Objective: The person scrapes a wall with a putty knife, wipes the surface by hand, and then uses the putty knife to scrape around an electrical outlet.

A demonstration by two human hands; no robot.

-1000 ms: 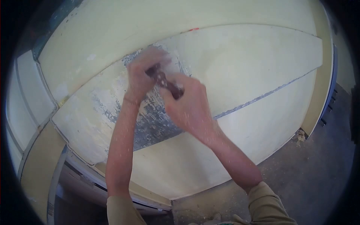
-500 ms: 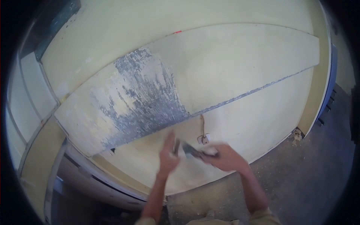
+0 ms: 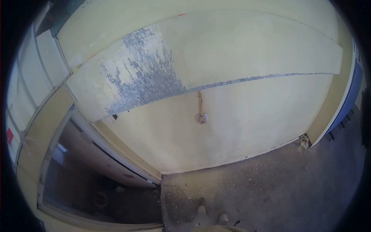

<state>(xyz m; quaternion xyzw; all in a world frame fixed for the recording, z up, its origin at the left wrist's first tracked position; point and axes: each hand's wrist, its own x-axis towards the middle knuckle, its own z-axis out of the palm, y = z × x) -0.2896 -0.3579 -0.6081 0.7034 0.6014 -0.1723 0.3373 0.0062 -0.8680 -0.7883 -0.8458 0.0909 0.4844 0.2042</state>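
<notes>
Neither of my hands is in view at this moment. In the head view, a long pale shelf-like panel runs across the wall. On its left part, the pale coat is scraped in streaks, leaving a patchy grey area. Chipped grey also shows along the panel's lower edge. Two small dark tips show at the bottom edge near my body; what they belong to is hidden.
Below the panel, a small wall socket hangs under a cable. A doorway opens at lower left. Pale flakes dot the grey floor around my shoes. A blue panel stands at right.
Both hands have dropped out of view; the right one held a blurred, flat-bladed tool near the left. The camera view has shifted, showing more floor and the doorway.
</notes>
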